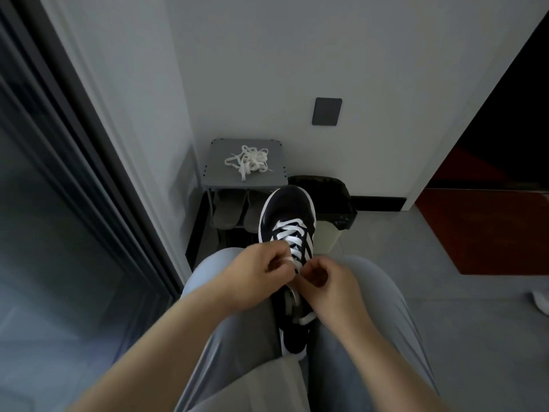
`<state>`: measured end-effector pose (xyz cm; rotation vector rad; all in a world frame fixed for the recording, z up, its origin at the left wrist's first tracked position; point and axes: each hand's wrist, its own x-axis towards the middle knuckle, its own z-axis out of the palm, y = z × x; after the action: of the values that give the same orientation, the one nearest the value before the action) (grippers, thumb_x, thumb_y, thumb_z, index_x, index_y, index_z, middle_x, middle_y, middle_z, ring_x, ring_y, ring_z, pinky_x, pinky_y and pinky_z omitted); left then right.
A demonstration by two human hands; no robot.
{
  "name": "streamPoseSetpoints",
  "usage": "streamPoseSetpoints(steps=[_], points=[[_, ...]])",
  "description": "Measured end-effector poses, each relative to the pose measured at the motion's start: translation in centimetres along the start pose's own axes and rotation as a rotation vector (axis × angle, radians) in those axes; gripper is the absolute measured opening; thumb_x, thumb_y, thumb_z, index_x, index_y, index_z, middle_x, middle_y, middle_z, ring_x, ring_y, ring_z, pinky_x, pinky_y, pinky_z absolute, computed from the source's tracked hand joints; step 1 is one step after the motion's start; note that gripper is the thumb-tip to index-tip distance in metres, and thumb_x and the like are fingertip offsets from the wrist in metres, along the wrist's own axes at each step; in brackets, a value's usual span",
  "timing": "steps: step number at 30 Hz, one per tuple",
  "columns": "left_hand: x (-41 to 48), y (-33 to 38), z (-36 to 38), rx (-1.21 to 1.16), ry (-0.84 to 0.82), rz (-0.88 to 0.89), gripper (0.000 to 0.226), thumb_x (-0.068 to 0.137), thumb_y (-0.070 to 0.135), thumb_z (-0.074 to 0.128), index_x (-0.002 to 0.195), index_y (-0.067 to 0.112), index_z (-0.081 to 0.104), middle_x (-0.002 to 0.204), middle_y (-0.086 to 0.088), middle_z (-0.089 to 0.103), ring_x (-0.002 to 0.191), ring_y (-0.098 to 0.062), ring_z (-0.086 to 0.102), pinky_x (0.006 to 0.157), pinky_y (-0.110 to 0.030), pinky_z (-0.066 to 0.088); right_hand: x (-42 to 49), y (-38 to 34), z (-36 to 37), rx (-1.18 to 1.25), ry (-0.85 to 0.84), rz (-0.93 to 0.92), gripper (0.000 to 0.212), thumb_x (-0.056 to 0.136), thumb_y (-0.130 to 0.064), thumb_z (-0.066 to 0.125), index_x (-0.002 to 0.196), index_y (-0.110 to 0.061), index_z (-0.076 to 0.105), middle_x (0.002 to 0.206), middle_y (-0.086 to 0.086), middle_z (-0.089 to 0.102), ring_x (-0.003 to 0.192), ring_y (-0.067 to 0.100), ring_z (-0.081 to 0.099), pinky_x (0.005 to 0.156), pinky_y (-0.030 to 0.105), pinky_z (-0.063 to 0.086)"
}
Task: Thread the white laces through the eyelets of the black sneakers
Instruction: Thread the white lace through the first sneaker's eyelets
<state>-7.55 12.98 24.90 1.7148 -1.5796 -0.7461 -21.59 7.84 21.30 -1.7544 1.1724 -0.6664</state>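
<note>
A black sneaker (289, 209) with white stripes lies between my knees, toe pointing away from me. A white lace (292, 236) crosses several of its front eyelets. My left hand (258, 278) pinches one end of that lace at the left side of the tongue. My right hand (326, 288) is curled on the other end at the right side, fingertips almost meeting the left hand. A second white lace (249, 162) lies in a loose tangle on a small grey shoe rack (217, 171) against the wall ahead.
Grey slippers (228, 209) sit on the rack's lower shelf. A bin with a black bag (332, 197) stands right of the shoe. A dark glass door (59, 203) runs along the left. A red mat (490, 230) lies at the right, beside a white cloth (540, 301).
</note>
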Motion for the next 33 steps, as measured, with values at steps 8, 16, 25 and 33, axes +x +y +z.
streamPoseSetpoints(steps=[8, 16, 25, 33], points=[[1.9, -0.6, -4.6, 0.62, -0.096, -0.011, 0.017, 0.079, 0.003, 0.049, 0.09, 0.015, 0.055, 0.084, 0.011, 0.043, 0.081, -0.01, 0.043, 0.072, -0.024, 0.039, 2.2, -0.9, -1.7, 0.013, -0.092, 0.017, 0.019, 0.082, -0.015, 0.06, 0.065, -0.013, 0.052, 0.059, -0.002, 0.054, 0.055, 0.008, 0.046, 0.055, 0.021, 0.037], [1.9, 0.0, -4.0, 0.863, -0.08, 0.005, 0.022, 0.094, 0.029, 0.048, 0.083, 0.014, 0.059, 0.09, -0.001, 0.049, 0.094, -0.022, 0.045, 0.078, -0.03, 0.038, 1.7, -0.4, 0.1, -0.385, -0.061, -0.171, 0.026, 0.084, -0.032, 0.06, 0.069, -0.019, 0.043, 0.055, -0.004, 0.049, 0.049, 0.009, 0.045, 0.049, 0.024, 0.037], [0.3, -0.9, -6.0, -0.719, 0.423, -0.25, 0.015, 0.097, 0.006, 0.04, 0.086, 0.002, 0.05, 0.073, -0.007, 0.068, 0.073, -0.019, 0.068, 0.073, -0.028, 0.058, 2.6, -0.3, 0.0, 0.059, -0.083, -0.005, 0.025, 0.082, -0.008, 0.064, 0.066, -0.013, 0.046, 0.058, -0.004, 0.043, 0.049, 0.002, 0.038, 0.051, 0.013, 0.034], [0.2, -2.1, -7.5, 0.288, 0.703, -0.076, 0.023, 0.092, 0.022, 0.053, 0.078, 0.009, 0.04, 0.06, 0.001, 0.041, 0.052, -0.015, 0.036, 0.048, -0.03, 0.033, 4.4, -0.1, -1.1, -0.078, -0.251, 0.103, 0.026, 0.086, -0.018, 0.062, 0.066, -0.018, 0.046, 0.062, -0.004, 0.047, 0.062, 0.012, 0.044, 0.061, 0.029, 0.037]])
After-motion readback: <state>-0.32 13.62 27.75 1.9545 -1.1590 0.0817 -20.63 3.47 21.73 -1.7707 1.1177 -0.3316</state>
